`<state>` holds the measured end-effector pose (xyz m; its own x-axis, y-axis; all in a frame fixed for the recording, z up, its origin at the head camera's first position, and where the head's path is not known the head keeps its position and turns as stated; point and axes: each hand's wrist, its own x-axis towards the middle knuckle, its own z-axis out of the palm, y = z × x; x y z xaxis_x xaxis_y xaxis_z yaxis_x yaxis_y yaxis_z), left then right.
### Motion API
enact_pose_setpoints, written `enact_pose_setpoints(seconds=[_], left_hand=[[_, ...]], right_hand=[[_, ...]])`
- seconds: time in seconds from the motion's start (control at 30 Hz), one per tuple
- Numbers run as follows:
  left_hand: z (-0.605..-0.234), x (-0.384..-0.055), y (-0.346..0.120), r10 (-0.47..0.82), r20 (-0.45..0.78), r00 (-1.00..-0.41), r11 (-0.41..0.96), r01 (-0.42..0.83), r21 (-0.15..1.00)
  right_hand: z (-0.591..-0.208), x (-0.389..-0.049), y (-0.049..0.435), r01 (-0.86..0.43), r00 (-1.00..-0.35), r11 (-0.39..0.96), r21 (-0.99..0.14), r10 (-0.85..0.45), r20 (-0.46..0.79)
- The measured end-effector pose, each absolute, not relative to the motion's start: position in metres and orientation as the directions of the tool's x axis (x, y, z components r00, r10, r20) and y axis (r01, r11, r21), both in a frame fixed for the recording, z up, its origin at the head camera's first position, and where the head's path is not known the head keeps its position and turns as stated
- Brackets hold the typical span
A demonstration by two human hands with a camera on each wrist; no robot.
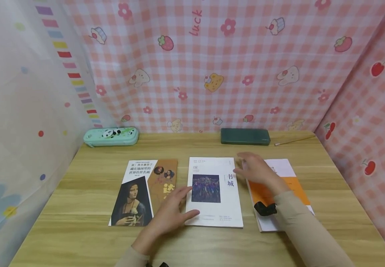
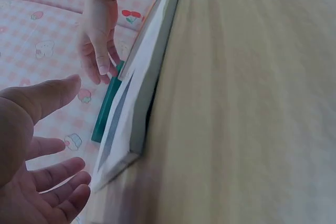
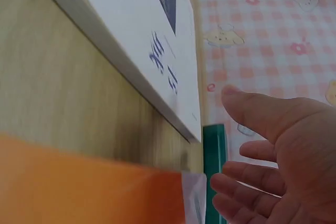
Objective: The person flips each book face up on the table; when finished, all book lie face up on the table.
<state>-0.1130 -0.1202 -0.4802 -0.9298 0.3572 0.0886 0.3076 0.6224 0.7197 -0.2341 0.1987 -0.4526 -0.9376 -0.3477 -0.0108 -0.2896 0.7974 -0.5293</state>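
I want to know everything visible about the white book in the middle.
The white rectangular paper book lies closed, cover up, on the light wooden table, between a brown and white book and a white and orange book. Its cover carries a dark purplish picture, large blue Chinese characters at right and small print above and below. It looks fairly thick. The left hand and right hand are at its long sides; finger contact is unclear.

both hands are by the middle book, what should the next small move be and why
Probably bring both hands inward until the fingers meet the side edges of the white 书城 book: the left hand is by its lower left edge, the right hand by its upper right, and neither seems to grip it.
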Motion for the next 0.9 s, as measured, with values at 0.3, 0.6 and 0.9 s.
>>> enact_pose_setpoints(seconds=[0.3,0.6,0.9], left_hand=[[-0.471,-0.124,-0.103,0.421,0.124,-0.899,0.615,0.383,0.69],[-0.466,-0.131,-0.089,0.464,0.098,-0.88,0.609,0.397,0.687],[-0.465,-0.135,-0.069,0.487,0.059,-0.872,0.6,0.383,0.702]], right_hand=[[-0.448,-0.236,0.229,-0.244,-0.952,0.795,-0.555,-0.307,-0.021],[-0.449,-0.232,0.249,-0.284,-0.945,0.783,-0.553,-0.325,0.025],[-0.454,-0.232,0.274,-0.273,-0.953,0.799,-0.535,-0.299,0.04]])
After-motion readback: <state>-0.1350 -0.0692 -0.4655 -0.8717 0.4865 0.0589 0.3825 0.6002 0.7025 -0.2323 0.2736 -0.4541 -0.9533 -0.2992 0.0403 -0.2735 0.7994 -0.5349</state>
